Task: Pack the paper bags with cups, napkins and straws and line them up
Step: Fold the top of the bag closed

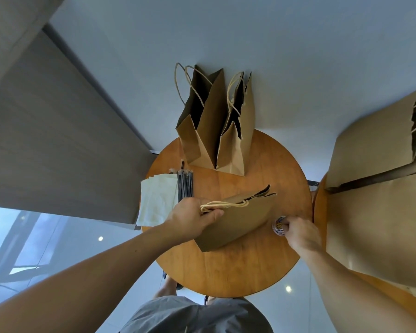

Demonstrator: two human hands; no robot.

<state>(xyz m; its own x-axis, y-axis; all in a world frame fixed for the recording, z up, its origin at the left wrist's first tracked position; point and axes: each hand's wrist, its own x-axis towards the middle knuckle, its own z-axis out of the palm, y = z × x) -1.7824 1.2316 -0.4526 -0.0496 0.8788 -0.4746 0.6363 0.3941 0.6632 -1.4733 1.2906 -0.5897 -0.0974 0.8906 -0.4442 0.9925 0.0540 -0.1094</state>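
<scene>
We are looking down on the round wooden table [226, 265]. The left hand [192, 219] is curling its fingers round the twine handles [226, 205] of a paper bag [240, 222], with the thumb clamping down on them. That bag is leaning over near the middle of the table, its mouth pointing toward 2 o'clock and its base toward 7 o'clock.

Over at 3 o'clock the right hand [300, 234] is wrapping its fingers round a cup [279, 225] with a printed top. The cup is sitting on the wood just beside the bag's lower edge, though we cannot tell whether the two are touching.

At 12 o'clock we are seeing two open bags [235, 150] standing side by side, bases touching and handles up. At 9 o'clock a stack of pale napkins [156, 200] is hanging over the rim. The dark straws [185, 186] in clear wrappers are lying right against the stack's 3 o'clock side.

Beyond the rim at 3 o'clock a second table [320, 207] is carrying two larger brown bags [375, 227] lying flat.
</scene>
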